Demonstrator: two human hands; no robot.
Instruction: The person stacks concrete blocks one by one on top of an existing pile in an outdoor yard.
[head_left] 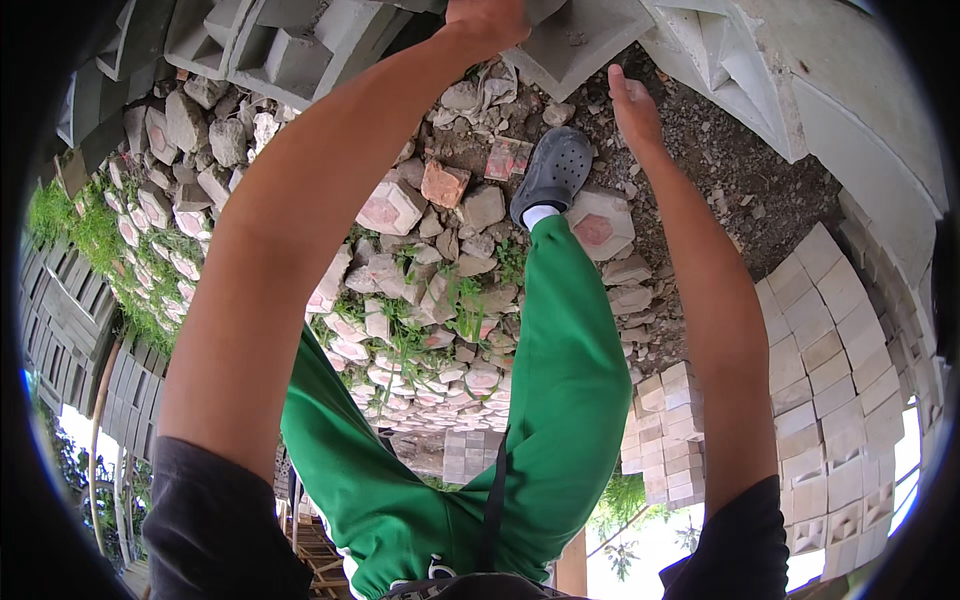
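At the top edge of the head view, my left hand (488, 18) is closed against a grey concrete block (580, 48). Its fingertips are cut off or hidden behind the block. One corner of the block points down toward the rubble. To its right is my right hand (636, 112), holding nothing, with the thumb and the visible fingers stretched out. This hand is apart from the block, over dark gravelly soil (715, 170). A large grey moulded concrete block (715, 60) with angled recesses stands just beyond it.
More recessed concrete blocks (290, 55) line the upper left. Loose stones (185, 122), a reddish brick piece (444, 184) and hexagonal pavers (392, 205) make uneven ground around my grey clog (556, 170). Stacked pale blocks (825, 330) rise at the right. Weeds (465, 310) grow between stones.
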